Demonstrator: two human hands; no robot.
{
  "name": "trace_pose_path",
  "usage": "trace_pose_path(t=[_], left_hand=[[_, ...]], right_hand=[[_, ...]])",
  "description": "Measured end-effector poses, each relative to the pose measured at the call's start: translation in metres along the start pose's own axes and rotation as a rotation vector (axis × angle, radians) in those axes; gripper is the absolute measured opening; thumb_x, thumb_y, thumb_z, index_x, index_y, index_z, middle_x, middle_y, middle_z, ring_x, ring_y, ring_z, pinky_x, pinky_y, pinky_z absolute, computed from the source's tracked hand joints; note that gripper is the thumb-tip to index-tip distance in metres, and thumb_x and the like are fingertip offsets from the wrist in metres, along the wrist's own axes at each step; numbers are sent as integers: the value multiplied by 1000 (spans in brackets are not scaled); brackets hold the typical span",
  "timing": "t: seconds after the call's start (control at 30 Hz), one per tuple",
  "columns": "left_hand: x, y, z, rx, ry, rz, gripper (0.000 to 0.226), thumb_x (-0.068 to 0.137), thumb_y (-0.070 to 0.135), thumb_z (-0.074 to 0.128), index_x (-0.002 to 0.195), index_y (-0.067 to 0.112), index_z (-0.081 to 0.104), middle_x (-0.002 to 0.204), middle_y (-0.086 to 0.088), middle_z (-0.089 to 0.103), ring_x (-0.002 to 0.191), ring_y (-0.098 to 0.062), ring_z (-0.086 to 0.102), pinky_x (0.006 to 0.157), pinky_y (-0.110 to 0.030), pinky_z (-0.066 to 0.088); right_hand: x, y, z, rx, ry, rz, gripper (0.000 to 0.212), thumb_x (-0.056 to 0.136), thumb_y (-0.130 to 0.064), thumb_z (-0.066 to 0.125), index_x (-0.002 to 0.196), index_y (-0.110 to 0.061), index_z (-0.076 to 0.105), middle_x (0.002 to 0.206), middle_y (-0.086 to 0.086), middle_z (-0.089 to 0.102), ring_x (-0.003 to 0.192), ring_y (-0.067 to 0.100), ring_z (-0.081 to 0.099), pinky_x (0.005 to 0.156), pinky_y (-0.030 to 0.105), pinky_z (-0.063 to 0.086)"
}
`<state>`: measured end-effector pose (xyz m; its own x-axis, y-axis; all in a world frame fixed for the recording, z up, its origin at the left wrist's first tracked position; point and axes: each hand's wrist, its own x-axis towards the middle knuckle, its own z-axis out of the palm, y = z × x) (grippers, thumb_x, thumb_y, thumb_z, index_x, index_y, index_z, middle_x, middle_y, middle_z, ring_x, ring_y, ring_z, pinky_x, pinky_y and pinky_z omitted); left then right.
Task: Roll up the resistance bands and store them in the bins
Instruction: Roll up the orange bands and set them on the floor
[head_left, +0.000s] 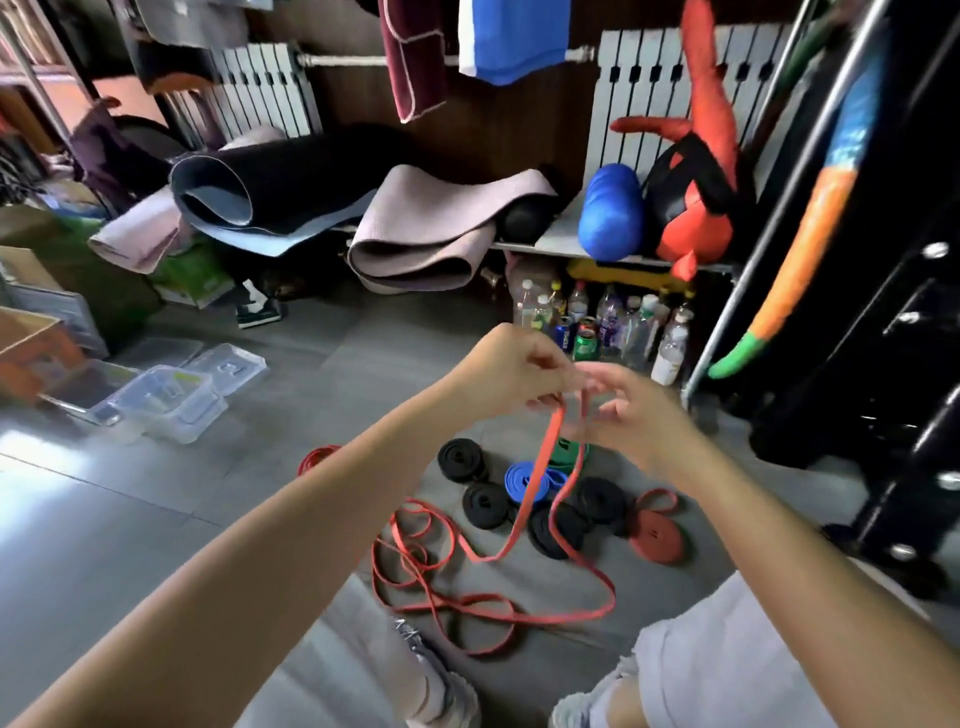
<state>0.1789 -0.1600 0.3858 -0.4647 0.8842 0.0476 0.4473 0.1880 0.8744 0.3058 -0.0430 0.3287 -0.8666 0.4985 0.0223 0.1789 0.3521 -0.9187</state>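
Grey floor (208, 493) open at left toward clear bins (166, 402); rolled bands (485, 504) clustered centre. Left hand (511, 371), right hand (631, 415) both pinch red band (544, 460) top; tail loops on floor.

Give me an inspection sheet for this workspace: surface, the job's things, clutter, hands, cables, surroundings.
Surface: grey tiled floor, glossy.
Job's things: orange resistance band lifted at one end, the rest trailing in loose loops on the floor; rolled black bands, a rolled red band and a blue band lie beyond it; clear plastic bins stand to the left, with no bands seen in them.
Clutter: bottles and cans under the shelf.
Hands: left hand pinches the orange band's end; right hand is at the band, its grip blurred.
Cables: nothing seen.
Surroundings: yoga mats, a radiator, a black rack at right.
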Motion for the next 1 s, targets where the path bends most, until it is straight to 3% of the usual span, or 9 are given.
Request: trace_pose_path(t=[0.07,0.17,0.3,0.4,0.53,0.6,0.7,0.83,1.0], left_hand=[[1,-3,15,-40,-11,4,8,81,15,72,74,14,69,60,6,65,53,-5,63,55,-19,55],[2,-9,24,-154,-61,2,13,82,12,71,72,19,67,58,8,67,54,-5,65,57,-19,56],[1,-13,32,-62,-154,34,16,76,7,75,75,20,67,69,6,67,61,-6,66,70,-25,58],[-5,-13,37,-223,-173,-2,15,79,2,72,77,17,70,74,-1,72,71,-14,69,78,-31,58],[-13,-19,39,-579,-167,-73,10,83,-1,63,91,3,67,83,-13,71,74,-19,70,71,-24,57],[-19,-22,40,-609,-118,-100,14,83,-1,62,97,-2,65,85,-16,70,73,-20,70,68,-23,56],[-27,-25,41,-460,-29,-110,13,82,-2,64,90,8,68,74,-6,72,70,-15,70,65,-20,56],[-35,-20,36,-213,20,-84,19,83,0,66,87,18,68,64,6,69,63,-5,66,62,-19,56],[-39,-3,28,537,-47,158,21,85,15,65,103,23,71,91,8,58,82,-8,57,77,-16,44]], right_hand=[[-6,2,4,122,88,-81,30,69,-4,78,89,-24,67,80,-7,72,66,5,65,64,16,52],[-18,8,1,214,248,-63,21,72,4,74,84,-12,67,62,-10,70,53,3,63,52,14,48],[-35,18,-4,160,262,-30,29,72,-1,75,72,-30,74,65,-7,71,57,5,61,60,29,51],[-42,18,-2,136,196,-82,35,72,-10,77,69,-45,73,70,-15,71,62,-4,60,61,14,48],[-40,17,-5,250,157,-44,16,59,-29,77,74,-35,75,79,-3,75,72,10,70,64,17,53],[-38,20,-9,254,125,-8,17,61,-21,80,74,-26,72,76,-4,74,69,10,70,62,17,53],[-38,22,-14,216,58,19,22,69,-3,78,77,-16,63,68,-6,72,62,9,68,58,19,54],[-40,14,-18,145,77,-27,23,67,-7,80,77,-22,66,66,-10,69,62,6,65,61,18,53],[-44,4,-14,107,110,-85,21,71,-9,79,75,-27,67,71,2,71,61,10,67,60,19,54]])
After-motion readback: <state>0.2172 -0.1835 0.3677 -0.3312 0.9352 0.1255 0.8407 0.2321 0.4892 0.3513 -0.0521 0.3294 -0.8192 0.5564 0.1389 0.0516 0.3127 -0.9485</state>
